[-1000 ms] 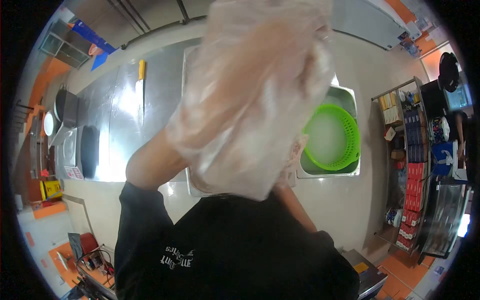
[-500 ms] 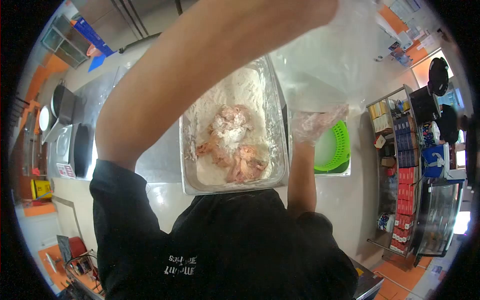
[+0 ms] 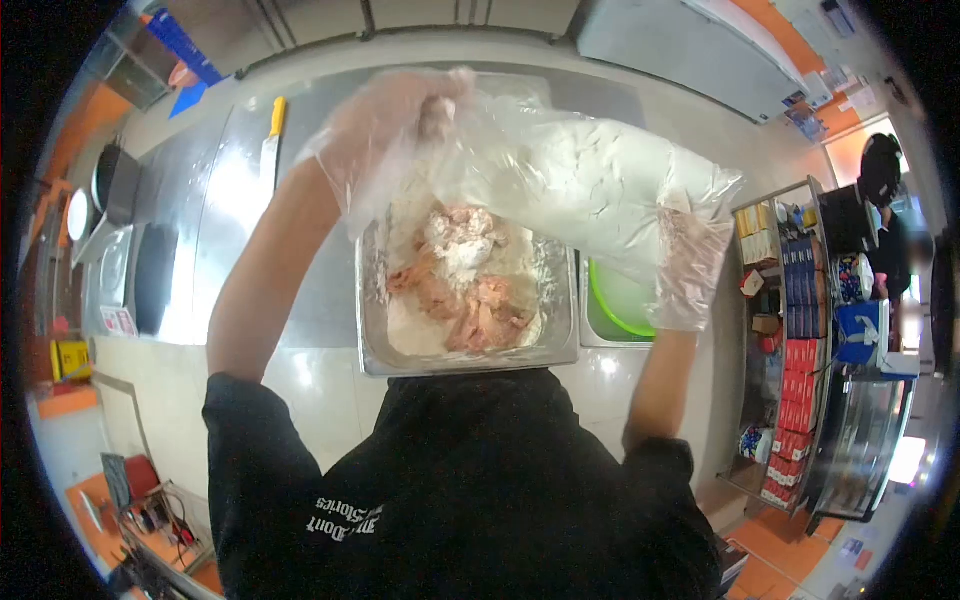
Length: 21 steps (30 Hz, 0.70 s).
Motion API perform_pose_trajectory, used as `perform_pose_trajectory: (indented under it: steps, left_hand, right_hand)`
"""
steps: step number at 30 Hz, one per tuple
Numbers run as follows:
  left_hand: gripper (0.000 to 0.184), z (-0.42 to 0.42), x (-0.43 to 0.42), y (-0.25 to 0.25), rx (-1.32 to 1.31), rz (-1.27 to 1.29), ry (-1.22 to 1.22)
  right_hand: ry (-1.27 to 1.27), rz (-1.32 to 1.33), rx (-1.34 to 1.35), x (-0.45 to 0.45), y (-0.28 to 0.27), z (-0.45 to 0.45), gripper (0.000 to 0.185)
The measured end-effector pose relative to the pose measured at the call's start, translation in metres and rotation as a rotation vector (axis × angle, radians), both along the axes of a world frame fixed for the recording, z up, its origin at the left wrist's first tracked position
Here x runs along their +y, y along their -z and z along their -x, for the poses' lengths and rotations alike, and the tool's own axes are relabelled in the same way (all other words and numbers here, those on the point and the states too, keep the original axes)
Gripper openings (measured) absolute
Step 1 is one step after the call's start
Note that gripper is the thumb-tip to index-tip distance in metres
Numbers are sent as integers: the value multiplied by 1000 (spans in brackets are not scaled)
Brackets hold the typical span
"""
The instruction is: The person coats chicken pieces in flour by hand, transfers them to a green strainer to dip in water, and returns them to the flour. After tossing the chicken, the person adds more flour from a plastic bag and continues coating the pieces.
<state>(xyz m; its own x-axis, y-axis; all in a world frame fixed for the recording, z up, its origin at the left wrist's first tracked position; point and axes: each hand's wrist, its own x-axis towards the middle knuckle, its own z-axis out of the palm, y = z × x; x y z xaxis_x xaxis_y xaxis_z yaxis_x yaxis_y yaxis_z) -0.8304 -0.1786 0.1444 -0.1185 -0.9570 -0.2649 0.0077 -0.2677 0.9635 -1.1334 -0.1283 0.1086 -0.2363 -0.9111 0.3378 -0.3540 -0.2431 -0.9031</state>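
My left hand [image 3: 400, 112], in a clear plastic glove, is closed around the gathered mouth of a clear plastic bag of white flour [image 3: 590, 170]. The bag lies slanted in the air above the far right part of a metal pan [image 3: 368, 340]. My right hand [image 3: 690, 262], gloved too, grips the bag's right end from below. Inside the pan, raw chicken pieces [image 3: 490, 315] rest on white flour, and a heap of flour [image 3: 465, 250] covers some of them. The bag hides the pan's far right corner.
Right of the pan stands a green basket [image 3: 605, 305] in a metal container, partly behind the bag. A knife with a yellow handle [image 3: 277, 118] lies on the steel table [image 3: 225, 200] at the left. A shelf with red boxes [image 3: 800, 375] stands far right.
My left arm has swung back from across the pan to the left, now holding the bag's mouth. The bag has tipped from raised to slanting, and my right hand has moved right.
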Motion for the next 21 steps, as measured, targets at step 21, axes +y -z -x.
perform_pose_trajectory:
  steps: [21]
  left_hand:
    - [22,-37,-2,76,-510,268,155]
  right_hand:
    - [-158,69,609,-16,-10,-18,49]
